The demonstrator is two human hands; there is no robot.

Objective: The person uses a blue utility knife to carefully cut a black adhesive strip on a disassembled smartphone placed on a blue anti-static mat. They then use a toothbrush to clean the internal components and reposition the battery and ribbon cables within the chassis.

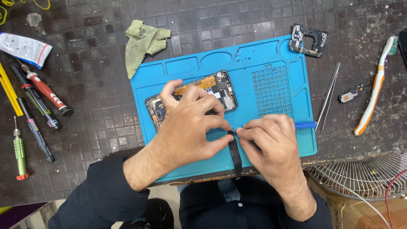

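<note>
An opened phone point(214, 87) with its back off lies on a blue work mat point(271, 55), its circuit boards showing. My left hand point(190, 121) rests over the phone's lower half, thumb and forefinger pinched at the top of a thin black strip point(235, 154). My right hand point(271, 140) pinches the same strip's top end from the right and also holds a blue plastic tool point(306, 124) that sticks out to the right. The strip runs down over the mat's near edge.
A green cloth point(142, 42) lies behind the mat. Screwdrivers and pens point(36, 99) and a tube point(23, 48) lie at left. Tweezers point(328, 96), a toothbrush point(375, 91), a small part point(354, 94) and a black phone frame piece point(308, 40) lie at right. A fan grille point(364, 176) is lower right.
</note>
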